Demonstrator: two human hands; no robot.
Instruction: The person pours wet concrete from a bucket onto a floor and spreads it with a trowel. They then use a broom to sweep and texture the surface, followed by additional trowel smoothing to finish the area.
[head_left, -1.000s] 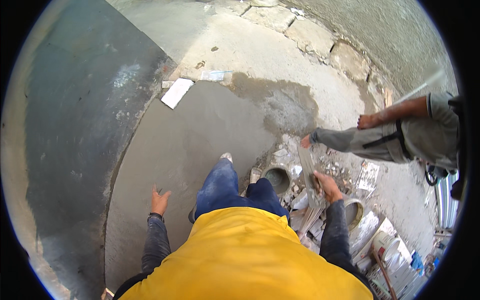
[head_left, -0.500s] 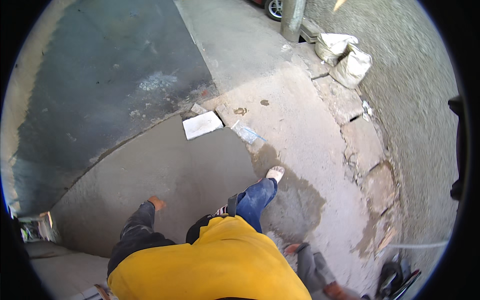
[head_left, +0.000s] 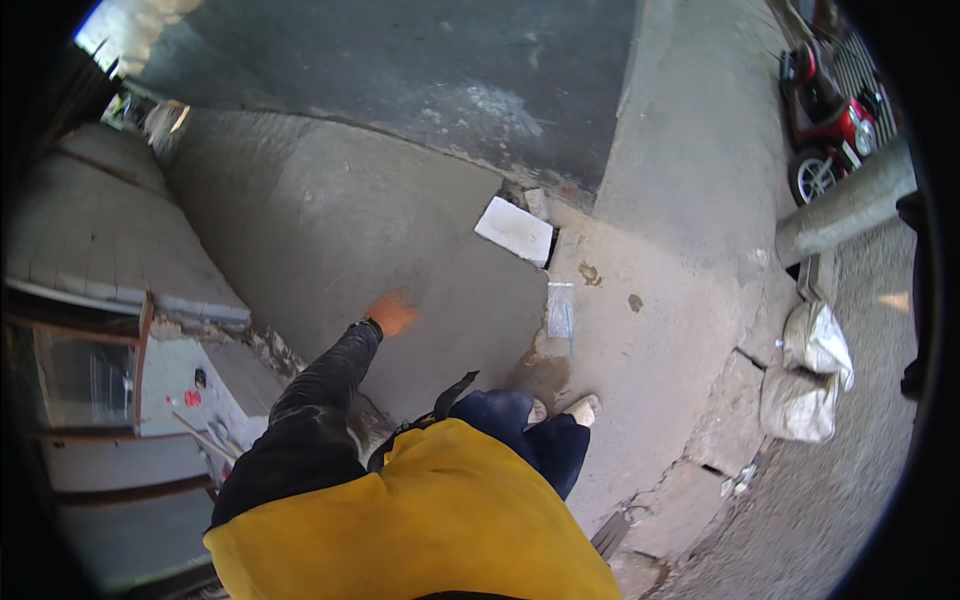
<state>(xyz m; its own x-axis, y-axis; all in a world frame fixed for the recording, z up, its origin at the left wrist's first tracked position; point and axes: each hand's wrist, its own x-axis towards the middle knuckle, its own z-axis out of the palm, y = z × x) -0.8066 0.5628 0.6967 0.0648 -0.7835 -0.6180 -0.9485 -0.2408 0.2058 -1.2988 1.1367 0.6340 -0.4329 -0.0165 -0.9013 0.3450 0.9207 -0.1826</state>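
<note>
Head view: we cannot find our right hand anywhere, since the yellow vest (head_left: 430,520) fills the lower middle and hides whatever lies under it. Our left hand (head_left: 392,313) is smeared by motion (an orange blur at the end of the sleeve), so we cannot tell whether its fingers are spread or closed, and nothing can be made out in its grip. It hangs over the smooth grey cement patch (head_left: 330,250); whether it touches the surface is unclear.

The left arm reaches forward and a little rightward from the lower left, nearly straight, in a dark sleeve (head_left: 310,410) with a tight cuff at the wrist. Below the vest, blue trouser legs (head_left: 520,435) end in two pale shoes (head_left: 575,410) set close together at the patch's right edge.

A flat white slab (head_left: 515,231) lies tilted at the patch's far right corner, well ahead of the hand. Just below it, a small clear packet (head_left: 561,310) with a blue stripe lies on the paler concrete. At the right, two crumpled grey-white sacks (head_left: 808,375) lean by the cracked kerb, and a red scooter (head_left: 835,125) stands beyond a grey pole (head_left: 850,205), partly cut off at the rim.
</note>
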